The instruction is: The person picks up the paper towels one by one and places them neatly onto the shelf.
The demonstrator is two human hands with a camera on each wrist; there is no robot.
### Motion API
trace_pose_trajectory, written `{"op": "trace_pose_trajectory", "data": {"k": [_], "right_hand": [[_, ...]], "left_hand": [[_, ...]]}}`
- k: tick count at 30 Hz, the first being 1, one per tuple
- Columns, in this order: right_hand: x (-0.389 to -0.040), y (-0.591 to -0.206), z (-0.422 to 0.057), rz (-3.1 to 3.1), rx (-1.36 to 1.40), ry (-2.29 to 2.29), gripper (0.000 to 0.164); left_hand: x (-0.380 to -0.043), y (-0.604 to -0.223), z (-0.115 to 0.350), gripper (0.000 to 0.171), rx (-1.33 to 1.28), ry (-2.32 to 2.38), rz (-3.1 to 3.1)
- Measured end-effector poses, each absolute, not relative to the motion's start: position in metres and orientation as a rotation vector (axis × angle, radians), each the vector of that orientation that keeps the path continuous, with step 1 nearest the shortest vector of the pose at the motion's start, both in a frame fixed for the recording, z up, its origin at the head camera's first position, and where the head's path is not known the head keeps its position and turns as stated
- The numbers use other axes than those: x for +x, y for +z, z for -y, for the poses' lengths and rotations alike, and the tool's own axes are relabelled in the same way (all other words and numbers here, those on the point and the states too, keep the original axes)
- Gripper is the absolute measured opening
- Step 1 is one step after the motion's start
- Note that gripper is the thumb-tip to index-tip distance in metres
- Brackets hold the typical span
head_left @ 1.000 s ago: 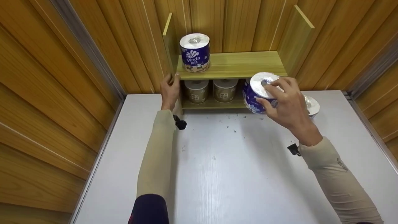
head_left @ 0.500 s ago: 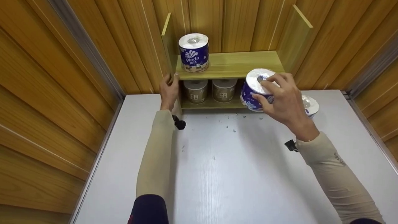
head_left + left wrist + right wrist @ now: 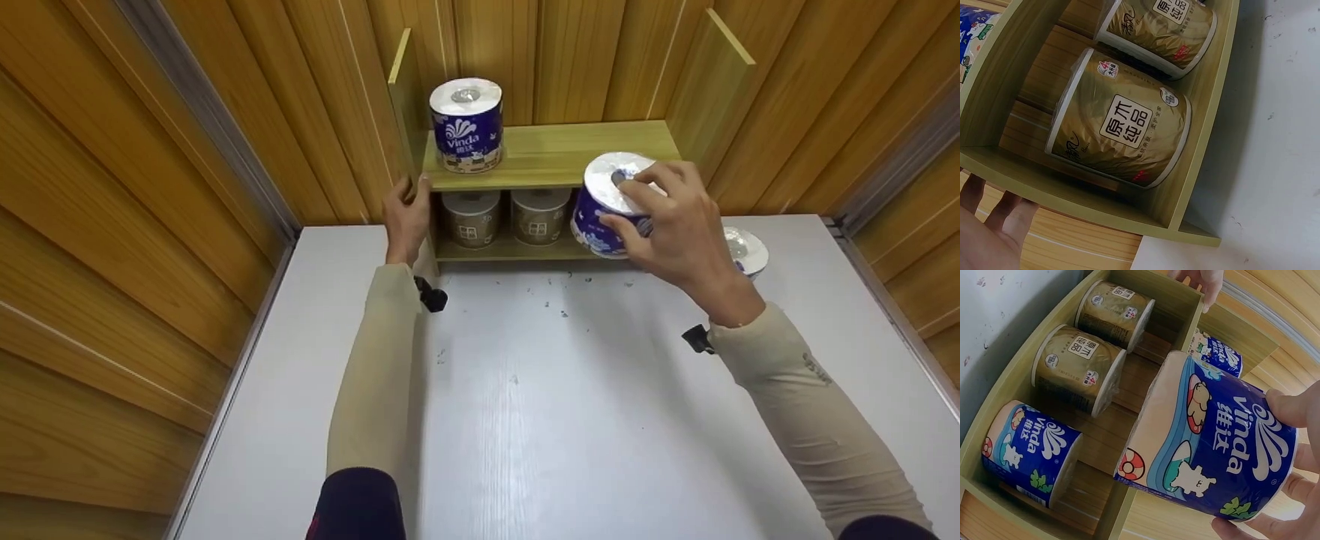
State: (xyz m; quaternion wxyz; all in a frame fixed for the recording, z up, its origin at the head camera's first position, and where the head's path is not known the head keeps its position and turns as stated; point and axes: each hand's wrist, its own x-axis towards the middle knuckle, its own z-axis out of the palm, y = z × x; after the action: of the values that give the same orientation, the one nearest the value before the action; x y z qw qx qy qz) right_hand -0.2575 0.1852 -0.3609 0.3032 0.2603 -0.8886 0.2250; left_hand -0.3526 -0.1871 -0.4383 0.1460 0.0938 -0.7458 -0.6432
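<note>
My right hand (image 3: 682, 225) grips a blue Vinda toilet roll (image 3: 604, 225) in front of the shelf's right part, fingers at its white top and core, thumb on its side. That roll (image 3: 1213, 444) looms large and tilted in the right wrist view. On the wooden shelf's left side panel (image 3: 409, 112) rests my left hand (image 3: 406, 225), thumb by the front edge, other fingers along the outside; their tips are partly hidden. One blue roll (image 3: 465, 139) stands upright at the top board's left. Below are gold-wrapped rolls (image 3: 472, 221) and, in the right wrist view, another blue roll (image 3: 1033, 453).
Another wrapped roll (image 3: 748, 253) stands on the white table (image 3: 487, 420), right of the shelf and partly behind my right hand. The top board (image 3: 570, 154) stretches right from its roll to the right side panel (image 3: 712, 97). Wood-plank walls (image 3: 135, 225) enclose the table.
My right hand has moved a little left and upward in the head view, carrying the blue toilet roll. My left hand stays at the shelf's side panel.
</note>
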Motion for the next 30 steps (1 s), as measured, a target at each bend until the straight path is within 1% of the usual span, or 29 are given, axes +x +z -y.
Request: {"op": "trace_pose_trajectory", "data": {"k": [15, 21, 26, 30], "right_hand": [[-0.266, -0.349, -0.177, 2.386, 0.693, 0.579, 0.042], [-0.269, -0.345, -0.173, 2.397, 0.690, 0.574, 0.042], [-0.273, -0.341, -0.167, 2.391, 0.704, 0.576, 0.042], [-0.275, -0.338, -0.162, 2.387, 0.713, 0.569, 0.040]], "left_hand": [[-0.354, -0.438, 0.185, 0.071, 0.281, -1.867, 2.110], [-0.353, -0.441, 0.185, 0.067, 0.242, -1.841, 2.088], [-0.351, -0.440, 0.186, 0.071, 0.280, -1.865, 2.121], [-0.351, -0.439, 0.186, 0.070, 0.268, -1.867, 2.116]]}}
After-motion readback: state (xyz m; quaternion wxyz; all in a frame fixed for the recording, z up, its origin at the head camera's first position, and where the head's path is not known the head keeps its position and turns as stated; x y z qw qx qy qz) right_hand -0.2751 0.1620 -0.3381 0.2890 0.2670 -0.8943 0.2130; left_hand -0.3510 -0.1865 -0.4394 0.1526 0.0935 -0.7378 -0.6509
